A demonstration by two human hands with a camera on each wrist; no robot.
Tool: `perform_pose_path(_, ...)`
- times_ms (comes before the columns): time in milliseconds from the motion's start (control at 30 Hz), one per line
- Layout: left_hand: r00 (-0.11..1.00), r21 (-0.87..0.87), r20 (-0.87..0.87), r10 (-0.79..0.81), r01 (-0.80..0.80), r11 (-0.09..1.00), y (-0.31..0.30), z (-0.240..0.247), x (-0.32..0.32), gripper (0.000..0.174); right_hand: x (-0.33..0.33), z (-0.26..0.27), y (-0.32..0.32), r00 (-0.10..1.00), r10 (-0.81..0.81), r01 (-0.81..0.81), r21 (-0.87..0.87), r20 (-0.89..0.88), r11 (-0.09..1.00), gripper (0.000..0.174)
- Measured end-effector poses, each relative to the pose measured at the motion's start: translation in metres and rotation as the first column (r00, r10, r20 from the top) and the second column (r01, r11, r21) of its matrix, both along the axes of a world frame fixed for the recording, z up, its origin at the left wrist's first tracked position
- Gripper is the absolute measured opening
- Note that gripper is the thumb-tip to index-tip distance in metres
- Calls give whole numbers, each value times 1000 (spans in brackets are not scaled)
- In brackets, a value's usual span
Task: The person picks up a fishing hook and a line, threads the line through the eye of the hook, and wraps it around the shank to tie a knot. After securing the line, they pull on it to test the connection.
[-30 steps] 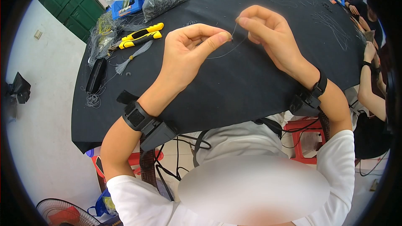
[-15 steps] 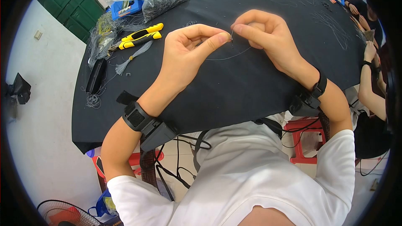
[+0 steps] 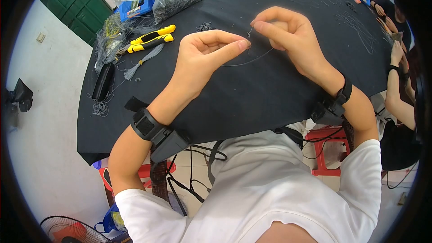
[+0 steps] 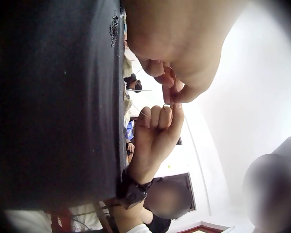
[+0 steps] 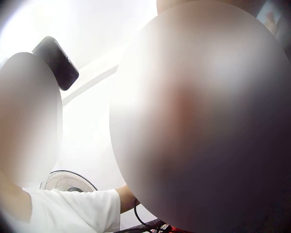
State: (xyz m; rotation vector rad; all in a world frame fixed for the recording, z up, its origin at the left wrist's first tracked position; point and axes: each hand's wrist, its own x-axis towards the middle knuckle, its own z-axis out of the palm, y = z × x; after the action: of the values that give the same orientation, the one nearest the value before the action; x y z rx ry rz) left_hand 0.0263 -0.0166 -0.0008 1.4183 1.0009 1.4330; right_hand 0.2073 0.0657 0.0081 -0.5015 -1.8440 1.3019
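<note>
Over the black-covered table, the thumb and index finger of my left hand (image 3: pixel 195 60) pinch a tiny dark piece, too small to tell what it is. My right hand (image 3: pixel 294 38), just to the right and slightly farther out, pinches a thin grey line (image 3: pixel 249 33) whose short twisted end hangs by the left fingertips. A longer stretch of line (image 3: pixel 247 63) curves between the hands under the fingers. In the left wrist view the fingertips of the left hand (image 4: pixel 184 53) and right hand (image 4: pixel 157 128) come close together. Blur covers the right wrist view's middle, hiding the fingers there.
Beyond the left hand lies a pile of small dark pieces (image 3: pixel 205 27). Yellow-and-black pliers (image 3: pixel 150 39), a tied bundle of line (image 3: pixel 144 62), a black cylinder (image 3: pixel 103 81) and a clear bag of dark pieces (image 3: pixel 175 2) sit left. Another person's arms (image 3: pixel 398 81) are at right.
My right hand came down toward the left fingertips, then rose back a little, with the line's twisted end now showing between them. My left hand dipped slightly, exposing more of the pile behind it.
</note>
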Motion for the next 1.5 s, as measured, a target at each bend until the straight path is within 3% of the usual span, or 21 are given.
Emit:
perform_pose_path(500, 994, 22, 28, 108, -109, 994, 1, 1, 1, 18, -3, -3, -1, 997, 64, -64, -23, -36, 998, 19)
perform_pose_path(600, 994, 18, 33, 109, -109, 994, 0, 1, 0, 18, -2, -3, -1, 986, 153, -156, 34, 71, 987, 15)
perform_pose_path(733, 994, 37, 39, 99, -101, 994, 1, 1, 0, 18, -3, -5, -4, 995, 98, -99, 46, 36, 994, 13)
perform_pose_path(933, 993, 47, 32, 116, -117, 992, 0, 2, 0, 18, -4, -6, -2, 999, 51, -51, -30, 6, 998, 17)
perform_pose_path(1033, 992, 43, 42, 117, -118, 992, 1, 1, 0, 18, -4, -7, 0, 988, 143, -131, -191, 51, 973, 19)
perform_pose_path(1233, 998, 10, 64, 25, -25, 1000, -1, 5, -2, 16, -6, -9, -1, 962, 271, -244, -337, 35, 909, 19)
perform_pose_path(1333, 999, 65, 52, 14, -18, 998, 0, 3, 1, 17, -5, -7, -1, 932, 362, -333, -356, 17, 873, 19)
perform_pose_path(1500, 999, 63, 27, 44, -46, 997, 0, 3, 1, 18, -2, -5, -1, 926, 373, -368, -351, -55, 861, 14)
